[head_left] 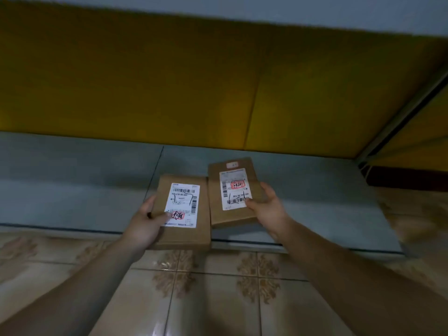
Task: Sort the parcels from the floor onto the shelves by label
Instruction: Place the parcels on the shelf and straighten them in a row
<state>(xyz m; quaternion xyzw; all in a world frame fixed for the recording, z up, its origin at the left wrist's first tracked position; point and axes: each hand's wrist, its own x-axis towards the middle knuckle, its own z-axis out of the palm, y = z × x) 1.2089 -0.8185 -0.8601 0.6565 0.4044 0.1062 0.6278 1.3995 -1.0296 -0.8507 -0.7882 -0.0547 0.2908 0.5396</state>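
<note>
Gripping L parcel (184,209) w/ L hand (145,221), R parcel (232,190) w/ R hand (269,207), lengthwise away.

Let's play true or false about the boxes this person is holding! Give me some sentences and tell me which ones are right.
1. Each hand holds one brown box. True: the left hand holds the left parcel and the right hand holds the right parcel.
2. The stickers on the boxes are blue. False: the left label and the right label are white, with black barcodes and a red stamp.
3. The big panel behind the boxes is yellow. True: the yellow panel fills the top of the view.
4. The floor is plain carpet. False: the tiled floor is shiny and has brown patterns.
</note>
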